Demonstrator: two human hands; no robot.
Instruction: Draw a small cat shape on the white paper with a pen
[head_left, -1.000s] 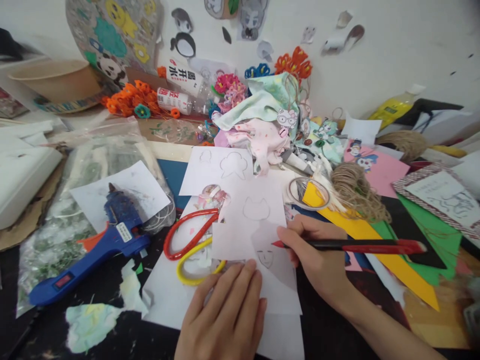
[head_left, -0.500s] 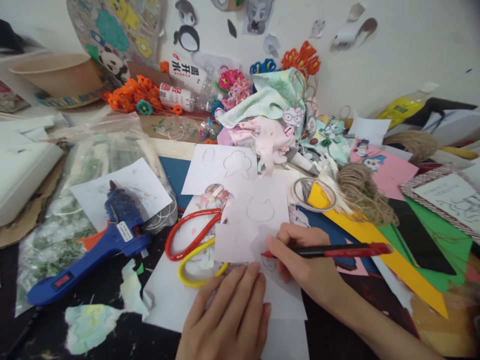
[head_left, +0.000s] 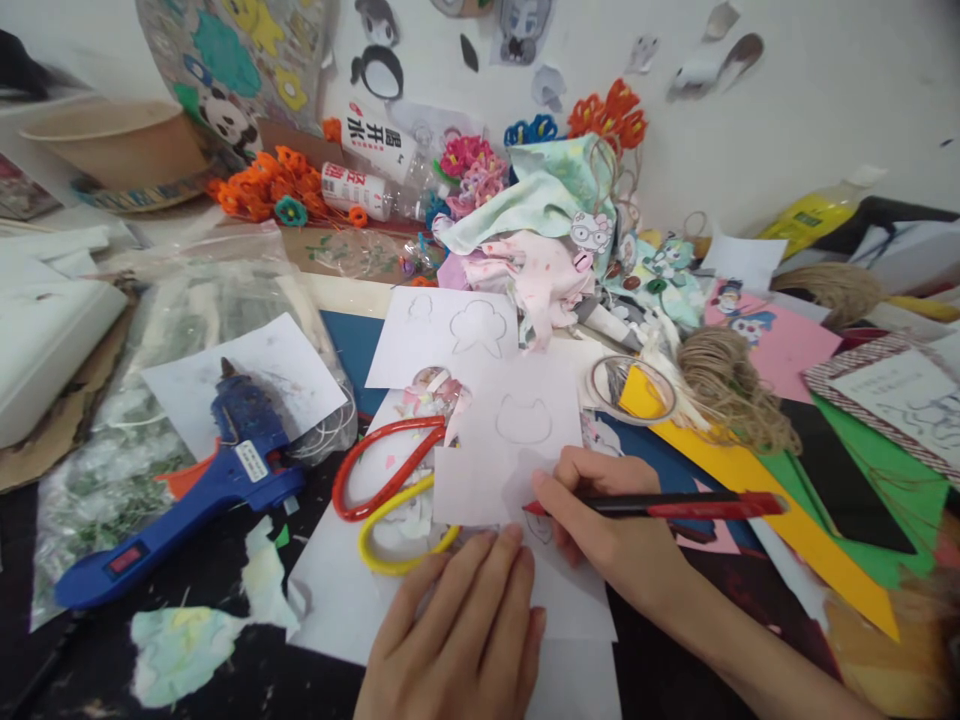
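Note:
My right hand [head_left: 607, 510] grips a red and black pen [head_left: 690, 504], its tip close to the lower part of a white paper [head_left: 487, 480]. A cat-head outline [head_left: 523, 418] is drawn in pencil on that paper. My left hand [head_left: 461, 630] lies flat with fingers stretched out over the paper's lower edge. Left of the paper, scissors with one red handle [head_left: 349, 480] and one yellow handle [head_left: 375, 540] lie partly under it, their blades hidden. Above sits another sheet [head_left: 382, 350] with a cloud-like tree outline.
A blue glue gun [head_left: 240, 450] rests at the left on a smudged paper. Fabric scraps [head_left: 555, 215] are heaped at the back, near orange yarn flowers [head_left: 262, 185]. Tape [head_left: 667, 400], twine [head_left: 731, 390], yellow card [head_left: 810, 540] and a black phone-like slab [head_left: 855, 475] lie to the right.
The whole view has shifted very slightly. Both hands and the pen keep their places on the paper.

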